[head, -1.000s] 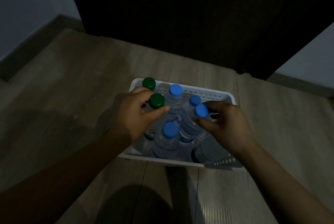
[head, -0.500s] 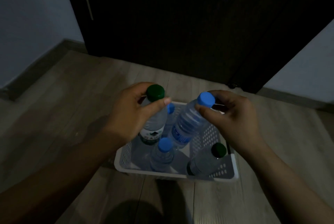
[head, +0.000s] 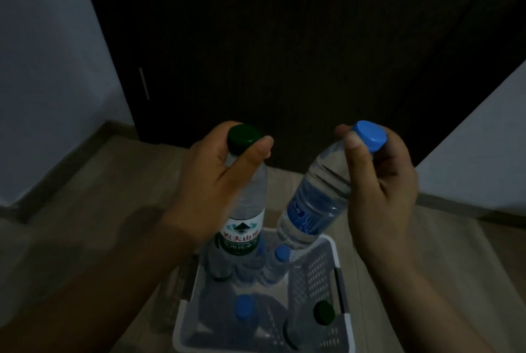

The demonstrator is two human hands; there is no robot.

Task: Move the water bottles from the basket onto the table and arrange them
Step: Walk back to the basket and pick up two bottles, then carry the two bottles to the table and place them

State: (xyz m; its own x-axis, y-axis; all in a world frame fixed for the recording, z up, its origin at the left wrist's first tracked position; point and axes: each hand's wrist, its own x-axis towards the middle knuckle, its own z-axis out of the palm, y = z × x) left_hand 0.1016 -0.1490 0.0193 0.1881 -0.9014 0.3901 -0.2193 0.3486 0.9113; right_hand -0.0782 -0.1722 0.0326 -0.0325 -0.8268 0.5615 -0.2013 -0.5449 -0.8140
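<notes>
My left hand grips a green-capped water bottle by its neck, upright, lifted above the basket. A blue-capped water bottle hangs tilted from my right hand, which pinches it just under the cap. Below them stands the white perforated basket on the floor. Several bottles remain inside: a blue-capped one near the front, another blue-capped one at the back, and a green-capped one leaning at the right. No table is in view.
The basket stands on a pale wood-plank floor. A dark door fills the background, with light walls and a skirting board on both sides. The room is dim.
Both hands have lifted their bottles up out of the basket, from cap level inside it to well above its rim. The view has tilted upward.
</notes>
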